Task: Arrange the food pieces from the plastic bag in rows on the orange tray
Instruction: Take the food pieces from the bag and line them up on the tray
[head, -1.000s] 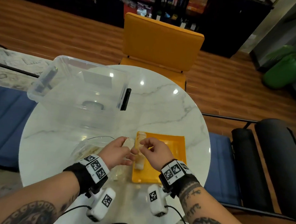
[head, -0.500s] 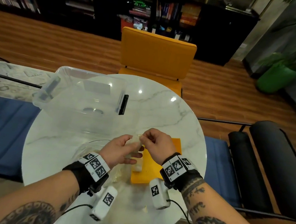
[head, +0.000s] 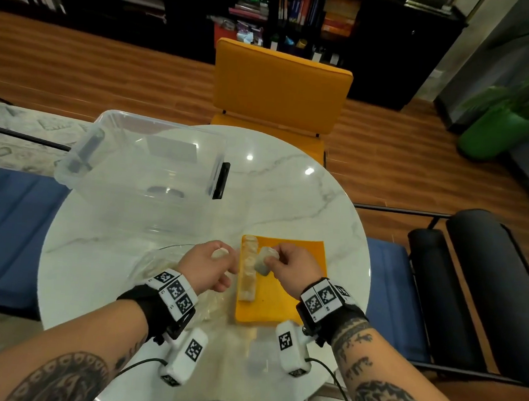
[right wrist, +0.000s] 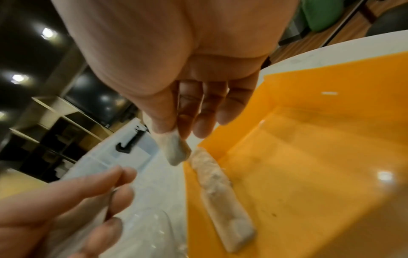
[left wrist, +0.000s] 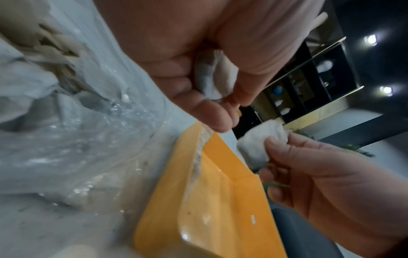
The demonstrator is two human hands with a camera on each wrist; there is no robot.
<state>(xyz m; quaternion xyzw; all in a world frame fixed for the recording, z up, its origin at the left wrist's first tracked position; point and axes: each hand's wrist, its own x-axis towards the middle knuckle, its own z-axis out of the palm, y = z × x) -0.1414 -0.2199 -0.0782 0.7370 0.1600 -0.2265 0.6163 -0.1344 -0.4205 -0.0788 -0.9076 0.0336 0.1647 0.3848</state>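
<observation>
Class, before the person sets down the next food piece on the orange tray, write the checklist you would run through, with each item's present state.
1. Right hand pinches a food piece: ok.
2. Left hand holds another piece: ok.
3. Orange tray has bare floor beside the first row: ok.
4. First row lies straight along the tray's left edge: ok.
5. Held piece is above the tray, not yet down: ok.
6. Pieces left in the plastic bag: cannot tell.
</observation>
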